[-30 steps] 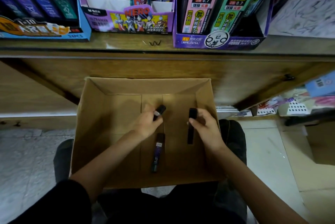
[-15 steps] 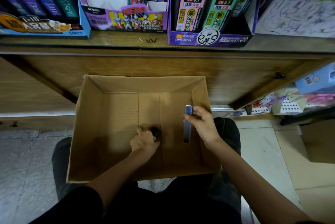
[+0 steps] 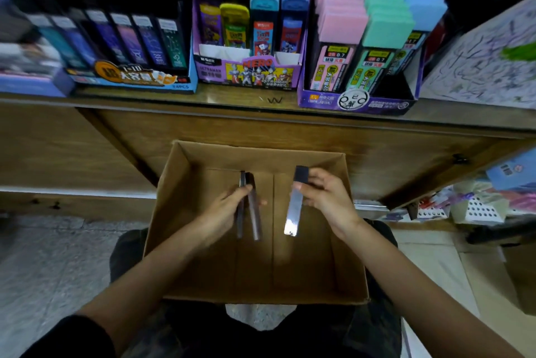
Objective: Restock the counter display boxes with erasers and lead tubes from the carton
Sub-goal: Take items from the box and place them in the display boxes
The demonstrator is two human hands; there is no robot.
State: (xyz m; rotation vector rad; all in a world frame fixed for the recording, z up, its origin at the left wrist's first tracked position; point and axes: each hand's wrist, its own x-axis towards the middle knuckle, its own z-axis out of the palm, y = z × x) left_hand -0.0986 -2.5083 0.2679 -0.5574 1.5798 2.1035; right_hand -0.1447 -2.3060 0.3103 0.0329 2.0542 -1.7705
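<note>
- Your left hand (image 3: 226, 212) grips two lead tubes (image 3: 254, 212), with the fingers curled round their middles.
- Both tubes have their long axis running away from you. They touch at the far ends and splay into a narrow V toward you. They are dark and no print is legible.
- Your right hand (image 3: 327, 201) pinches a single lead tube (image 3: 293, 209) near its far end, thumb against fingertips.
- This tube also runs near-to-far, with the far end tipped a little to the right. It has a dark cap at the far end and a pale body with a glint at the near end. Its label is unreadable.
- Your hands are apart, each clamped on its own load, and both sit within the outline of the carton (image 3: 165, 212). I can't tell whether the tubes clear the carton floor.
- The carton is open-topped brown cardboard. It rests on your lap, with its far wall up against the bench front.
- The bench (image 3: 203, 98) is wooden and carries three display boxes side by side along its edge.
- The right display box (image 3: 356, 102) is purple. It holds upright tubes with pink, green and blue caps, labelled "2B 0.7". There is a round cartoon face on the front lip.
- The middle display box (image 3: 249, 73) is purple and reads "HERO" and "ULTRAMAN". The header card above it shows "100". Its caps are yellow, light blue and blue.
- The left display box (image 3: 130, 79) is blue and holds dark tubes with constellation prints. The front reads "PCS", and the rest is blurred.
- A scribbled sheet (image 3: 478, 62) lies at the far right, just beside the right display box.
</note>
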